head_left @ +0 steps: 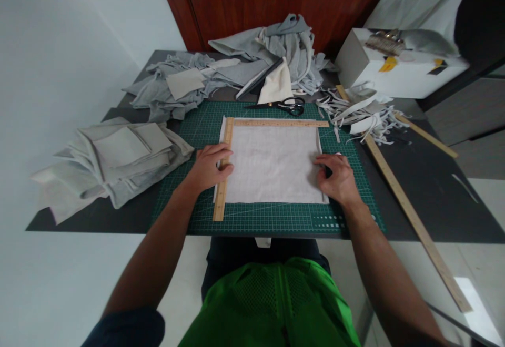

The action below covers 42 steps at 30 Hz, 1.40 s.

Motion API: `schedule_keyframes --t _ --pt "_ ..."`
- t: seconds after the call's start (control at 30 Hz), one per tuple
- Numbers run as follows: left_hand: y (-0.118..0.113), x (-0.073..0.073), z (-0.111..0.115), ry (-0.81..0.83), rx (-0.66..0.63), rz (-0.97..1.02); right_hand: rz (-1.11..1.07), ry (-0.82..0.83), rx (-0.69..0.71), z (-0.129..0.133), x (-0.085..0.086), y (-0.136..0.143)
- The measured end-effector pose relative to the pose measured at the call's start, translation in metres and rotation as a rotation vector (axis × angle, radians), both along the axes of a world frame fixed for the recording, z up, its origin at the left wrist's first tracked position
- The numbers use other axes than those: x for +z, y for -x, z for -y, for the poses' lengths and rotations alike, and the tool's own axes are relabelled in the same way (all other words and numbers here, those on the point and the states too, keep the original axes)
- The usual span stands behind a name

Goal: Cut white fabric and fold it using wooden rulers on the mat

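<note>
While the bent left hand (212, 166) presses the flat wooden ruler (223, 179), the curled right hand (335, 176) touches smooth white rectangular cloth (276, 163).

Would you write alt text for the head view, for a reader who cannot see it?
The left hand rests on a wooden ruler along one edge of a white cloth; the right hand touches the opposite edge. Beneath is a green mat, with black scissors and grey fabric beyond.

Soft, dim indoor light; edges look stretched.
</note>
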<state>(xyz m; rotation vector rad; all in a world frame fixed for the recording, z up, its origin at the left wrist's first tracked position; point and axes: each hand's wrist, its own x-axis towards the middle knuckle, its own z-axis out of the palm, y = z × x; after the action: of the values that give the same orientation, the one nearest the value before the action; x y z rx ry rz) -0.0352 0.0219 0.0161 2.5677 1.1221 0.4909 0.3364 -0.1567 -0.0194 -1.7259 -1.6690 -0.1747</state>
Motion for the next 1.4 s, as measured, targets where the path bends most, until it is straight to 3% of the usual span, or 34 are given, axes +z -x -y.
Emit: schedule_keyframes --t 0.63,0.93,1.4 --pt "0.0 0.0 0.004 0.014 -0.001 -0.02 -0.01 0.019 0.006 0.001 0.002 -0.001" --pt "-0.009 0.007 0.009 -0.009 -0.049 -0.052 -0.016 0.026 -0.022 0.0 0.003 0.004" --pt "-0.005 -0.001 0.009 0.012 -0.089 -0.151 -0.014 0.072 -0.048 0.002 0.003 0.008"
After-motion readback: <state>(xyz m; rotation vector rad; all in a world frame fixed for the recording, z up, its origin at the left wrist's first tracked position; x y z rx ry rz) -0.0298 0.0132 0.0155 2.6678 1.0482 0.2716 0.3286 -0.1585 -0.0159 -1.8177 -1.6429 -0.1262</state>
